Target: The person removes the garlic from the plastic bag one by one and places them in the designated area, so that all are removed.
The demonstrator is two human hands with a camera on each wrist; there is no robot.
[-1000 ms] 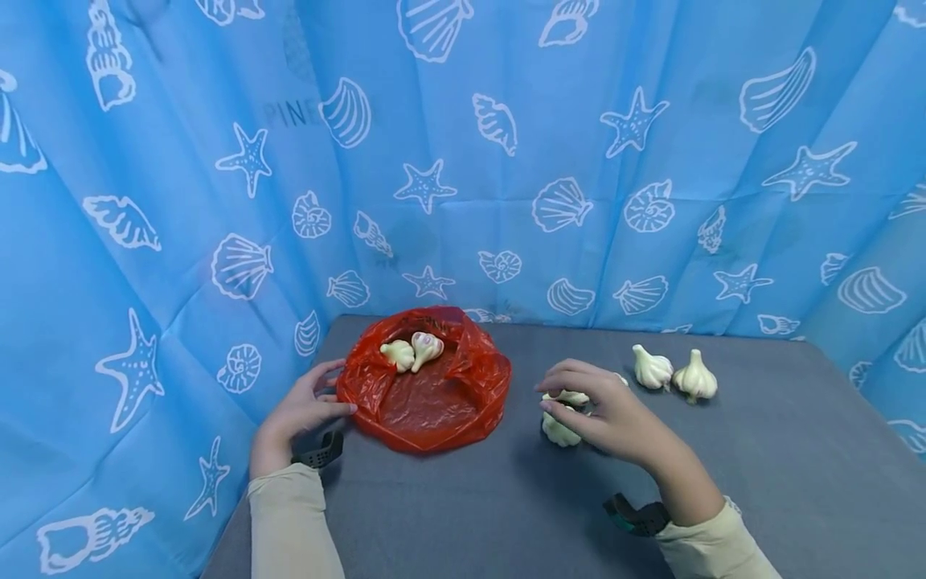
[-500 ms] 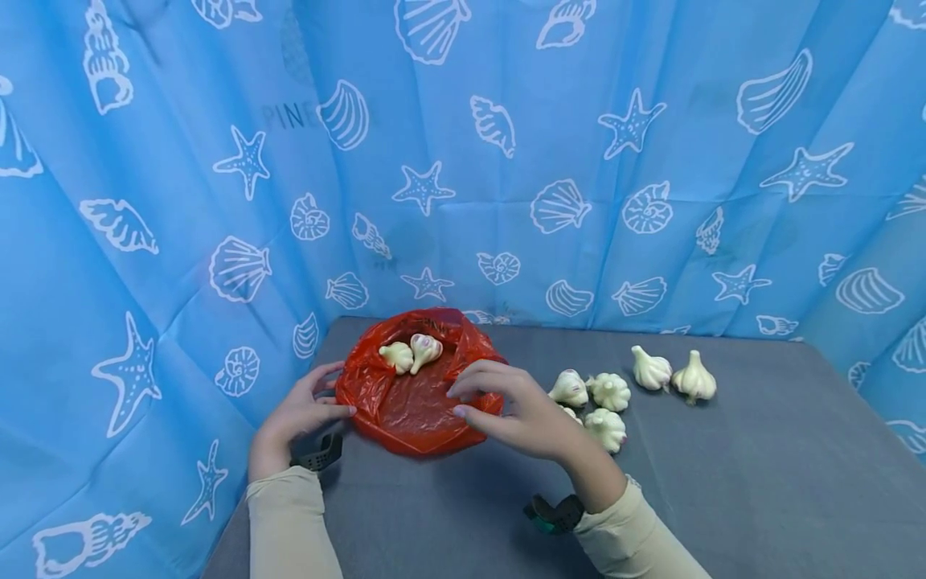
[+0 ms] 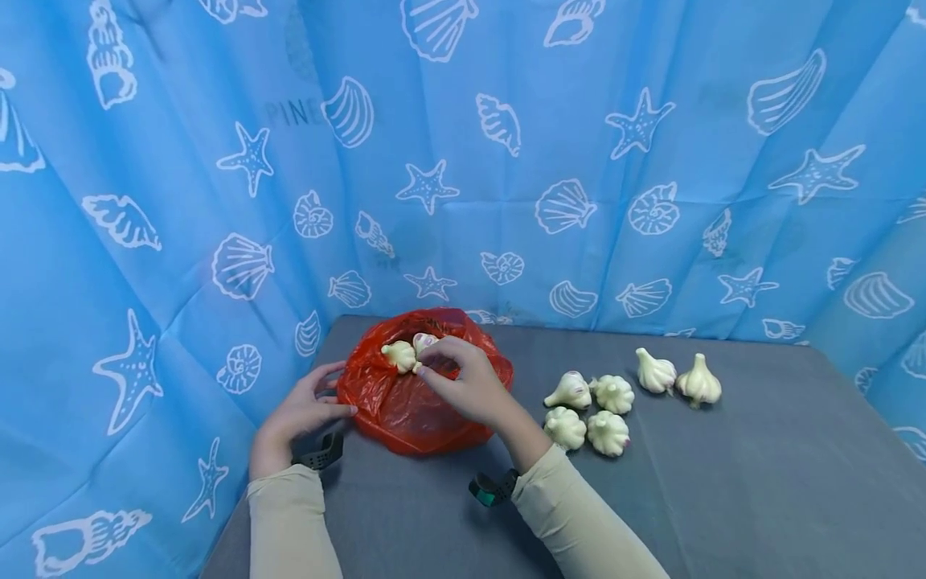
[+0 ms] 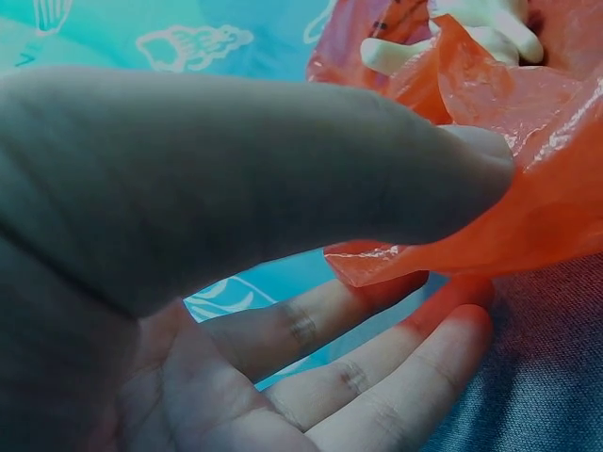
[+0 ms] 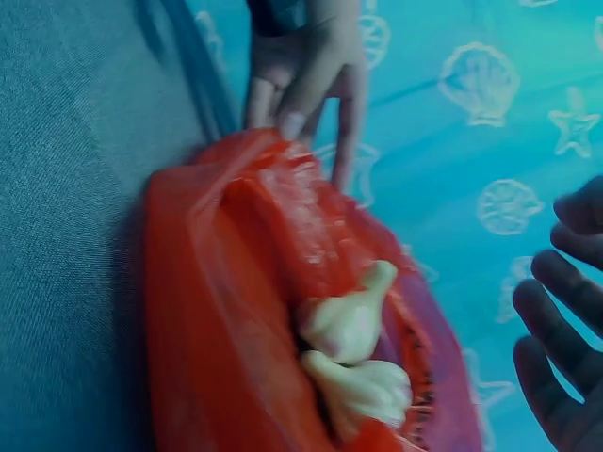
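Note:
A red plastic bag [image 3: 405,434] lies with its mouth open on the grey table, two garlic bulbs showing inside. One garlic bulb [image 3: 399,356] is plain to see in the head view; another garlic bulb [image 3: 424,342] is partly covered by my right hand [image 3: 466,382]. That hand is over the bag with fingers loosely bent, and the right wrist view shows nothing between them. My left hand [image 3: 304,410] holds the bag's left rim, thumb [image 4: 452,179] over the plastic and fingers [image 4: 377,367] below it.
Right of the bag, several garlic bulbs [image 3: 609,434] sit in a close group. Farther back and right stand two more, one garlic bulb [image 3: 655,372] beside another garlic bulb [image 3: 698,380]. A blue shell-print curtain [image 3: 564,241] hangs behind and to the left of the table [image 3: 781,466].
My right hand has moved left from above the garlic group to over the bag, uncovering the group, with nothing seen in its fingers. The left hand has stayed at the bag's rim.

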